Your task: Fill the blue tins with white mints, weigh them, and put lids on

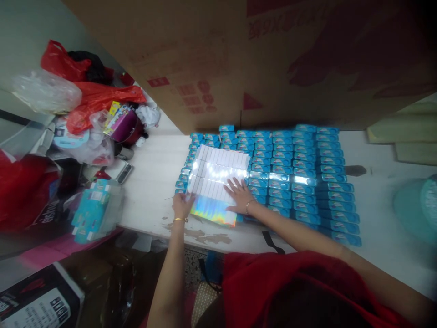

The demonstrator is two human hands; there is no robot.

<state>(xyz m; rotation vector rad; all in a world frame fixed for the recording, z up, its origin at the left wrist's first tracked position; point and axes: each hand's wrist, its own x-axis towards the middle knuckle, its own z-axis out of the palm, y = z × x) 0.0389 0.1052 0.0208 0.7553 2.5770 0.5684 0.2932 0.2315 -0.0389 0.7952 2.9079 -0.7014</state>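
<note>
A shiny sheet of narrow white labels (218, 171), with a rainbow sheen at its near end, lies over rows of small blue packs (282, 177). Flat on the sheet's right part rests my right hand (241, 197), its fingers spread. My left hand (182, 207) is at the sheet's lower left edge, with its fingers curled and the thumb close to the edge. What those fingers hold, if anything, is too small and blurred to make out. Several more blue packs run up beside the sheet's left edge, just beyond my left hand.
A large cardboard box (211, 59) stands behind the rows on the white table (146, 182). Plastic bags (99, 98) and clutter crowd the left, with a clear bag of blue packs (92, 212) nearer me. A teal rounded object (416, 207) sits at the right.
</note>
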